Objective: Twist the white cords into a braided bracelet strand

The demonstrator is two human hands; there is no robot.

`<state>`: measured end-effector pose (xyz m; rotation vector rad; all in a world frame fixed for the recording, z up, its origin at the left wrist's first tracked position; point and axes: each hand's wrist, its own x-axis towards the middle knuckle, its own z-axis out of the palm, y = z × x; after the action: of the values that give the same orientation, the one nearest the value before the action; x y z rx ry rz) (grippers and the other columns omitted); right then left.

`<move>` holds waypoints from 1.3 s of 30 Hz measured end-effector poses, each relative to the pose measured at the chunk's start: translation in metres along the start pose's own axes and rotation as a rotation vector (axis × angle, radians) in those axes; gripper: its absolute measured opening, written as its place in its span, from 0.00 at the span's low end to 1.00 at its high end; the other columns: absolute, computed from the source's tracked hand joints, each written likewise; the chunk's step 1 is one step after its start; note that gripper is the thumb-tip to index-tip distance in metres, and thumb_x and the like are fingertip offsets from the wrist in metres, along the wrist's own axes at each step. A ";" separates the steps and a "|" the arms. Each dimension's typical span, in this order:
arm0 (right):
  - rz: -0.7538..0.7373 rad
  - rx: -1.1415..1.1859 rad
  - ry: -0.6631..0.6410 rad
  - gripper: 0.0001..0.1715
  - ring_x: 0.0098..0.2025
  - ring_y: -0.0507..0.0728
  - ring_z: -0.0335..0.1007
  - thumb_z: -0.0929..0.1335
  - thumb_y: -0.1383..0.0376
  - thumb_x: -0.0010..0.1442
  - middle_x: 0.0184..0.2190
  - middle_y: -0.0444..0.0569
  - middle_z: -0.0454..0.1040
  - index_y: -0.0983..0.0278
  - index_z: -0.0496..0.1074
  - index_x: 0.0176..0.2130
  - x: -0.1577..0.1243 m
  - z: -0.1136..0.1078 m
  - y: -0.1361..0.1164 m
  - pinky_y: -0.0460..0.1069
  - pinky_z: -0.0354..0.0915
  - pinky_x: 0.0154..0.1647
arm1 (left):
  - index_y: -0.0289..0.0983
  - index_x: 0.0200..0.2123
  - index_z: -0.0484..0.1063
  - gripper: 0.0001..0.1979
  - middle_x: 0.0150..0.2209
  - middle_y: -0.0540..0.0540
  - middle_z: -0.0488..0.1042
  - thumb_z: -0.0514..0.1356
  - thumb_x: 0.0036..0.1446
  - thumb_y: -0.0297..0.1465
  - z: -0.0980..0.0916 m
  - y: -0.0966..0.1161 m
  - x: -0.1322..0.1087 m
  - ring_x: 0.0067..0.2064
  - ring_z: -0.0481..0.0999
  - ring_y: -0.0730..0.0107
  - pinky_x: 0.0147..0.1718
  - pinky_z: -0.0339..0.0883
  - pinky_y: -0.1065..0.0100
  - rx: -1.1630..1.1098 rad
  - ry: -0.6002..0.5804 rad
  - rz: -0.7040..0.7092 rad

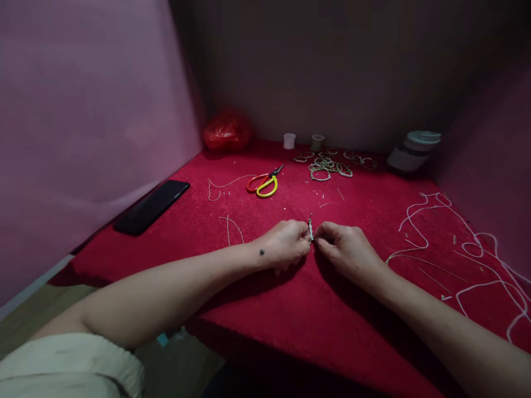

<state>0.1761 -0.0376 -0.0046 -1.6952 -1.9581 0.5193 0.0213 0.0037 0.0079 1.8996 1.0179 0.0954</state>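
My left hand (pixel 286 243) and my right hand (pixel 346 249) meet above the middle of the red cloth-covered table (pixel 290 309). Both pinch a short braided cord piece (pixel 310 228) that stands upright between the fingertips. The fingers of each hand are curled and pressed together on it. Both forearms rest on the table's near edge.
Red-and-yellow scissors (pixel 264 183) lie beyond the hands. A pile of braided loops (pixel 327 166) sits farther back, with a white cup (pixel 289 140) and a spool (pixel 317 142). A black phone (pixel 151 205) lies left, loose white cord (pixel 456 243) right, a red bag (pixel 227 130) and a white container (pixel 412 150) at the back.
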 end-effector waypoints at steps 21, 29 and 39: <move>-0.087 0.042 0.078 0.09 0.24 0.52 0.65 0.62 0.67 0.54 0.22 0.47 0.72 0.65 0.72 0.29 -0.008 0.002 0.010 0.46 0.57 0.28 | 0.38 0.28 0.58 0.02 0.16 0.56 0.63 0.49 0.48 0.26 0.002 -0.003 0.002 0.10 0.61 0.77 0.06 0.55 0.75 -0.108 0.006 0.010; -0.092 0.020 0.082 0.08 0.24 0.52 0.65 0.63 0.67 0.54 0.22 0.47 0.72 0.65 0.72 0.29 -0.008 0.002 0.011 0.46 0.57 0.27 | 0.37 0.28 0.59 0.02 0.16 0.56 0.62 0.49 0.50 0.27 0.002 -0.003 0.002 0.10 0.61 0.77 0.06 0.55 0.75 -0.112 0.005 0.013; -0.107 -0.011 0.099 0.08 0.24 0.52 0.66 0.63 0.67 0.54 0.22 0.47 0.72 0.65 0.71 0.28 -0.009 0.000 0.013 0.46 0.57 0.27 | 0.37 0.30 0.59 0.02 0.17 0.57 0.63 0.49 0.53 0.29 0.003 -0.006 0.002 0.10 0.61 0.79 0.08 0.56 0.77 -0.109 0.002 0.028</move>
<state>0.1874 -0.0449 -0.0129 -1.5819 -1.9699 0.3790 0.0201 0.0046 0.0007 1.8153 0.9683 0.1653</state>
